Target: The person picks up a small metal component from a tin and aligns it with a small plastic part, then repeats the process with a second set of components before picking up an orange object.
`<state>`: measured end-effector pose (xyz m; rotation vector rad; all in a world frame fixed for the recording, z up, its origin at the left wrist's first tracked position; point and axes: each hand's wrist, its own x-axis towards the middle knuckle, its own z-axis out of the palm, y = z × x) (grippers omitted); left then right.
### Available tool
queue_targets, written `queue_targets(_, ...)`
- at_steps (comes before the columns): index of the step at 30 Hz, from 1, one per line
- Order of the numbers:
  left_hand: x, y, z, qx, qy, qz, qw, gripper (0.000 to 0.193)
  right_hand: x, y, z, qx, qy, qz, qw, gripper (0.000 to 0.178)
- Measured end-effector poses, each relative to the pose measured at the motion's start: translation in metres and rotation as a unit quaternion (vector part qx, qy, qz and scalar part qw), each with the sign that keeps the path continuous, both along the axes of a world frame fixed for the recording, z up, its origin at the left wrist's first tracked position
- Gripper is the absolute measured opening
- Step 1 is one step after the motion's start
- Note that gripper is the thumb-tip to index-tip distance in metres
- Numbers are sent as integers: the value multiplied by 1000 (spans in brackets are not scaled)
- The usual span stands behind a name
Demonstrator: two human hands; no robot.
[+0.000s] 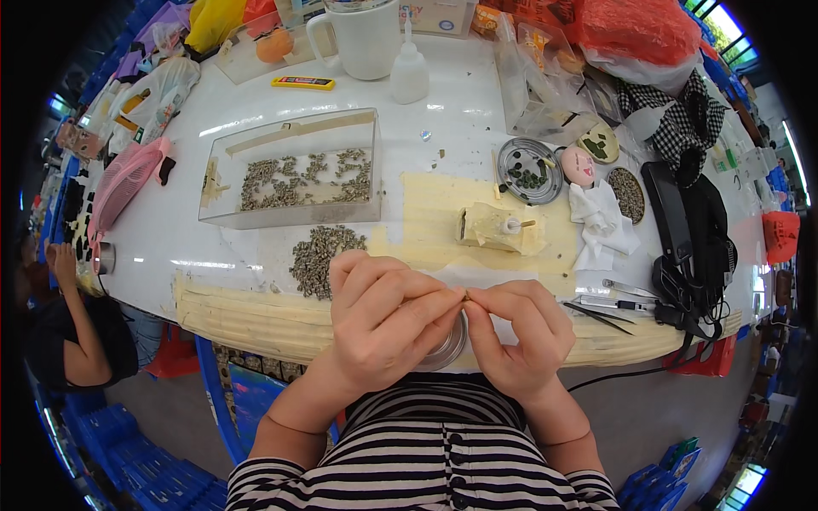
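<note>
My left hand [379, 322] and my right hand [527, 334] meet above the near edge of the table, thumbs and forefingers pinched together. A tiny dark piece [466, 298] shows where the fingertips meet; it is too small to name. Partly hidden below my hands is a round, shiny dish [450, 347]. Just beyond my left hand lies a loose heap of small grey-brown parts [325, 258]. Similar parts are scattered inside a clear plastic box [290, 213] farther back. Beyond my right hand sits a small block wrapped in cream tape [490, 230], with a white stub on it.
At the right are a round tin with green pieces [530, 194], crumpled tissue [596, 217], tweezers [599, 317] and a black bag with cords [699, 255]. A white mug [366, 43] and squeeze bottle [409, 75] stand far back. Another person's arm [81, 328] shows at left.
</note>
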<state>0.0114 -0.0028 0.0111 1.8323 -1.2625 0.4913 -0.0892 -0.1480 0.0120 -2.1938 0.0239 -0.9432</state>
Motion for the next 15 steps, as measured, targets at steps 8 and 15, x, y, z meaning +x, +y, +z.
queue_targets(8, 2, -1, -2, -1, 8, 2, 1000, 28, 4, 5, -4, -130, -65, -14, 989, 22)
queue_targets(15, 2, 0, -2, -24, 27, 1, 999, 28, -1, 0, -2, 73, 6, 35, 997, 22)
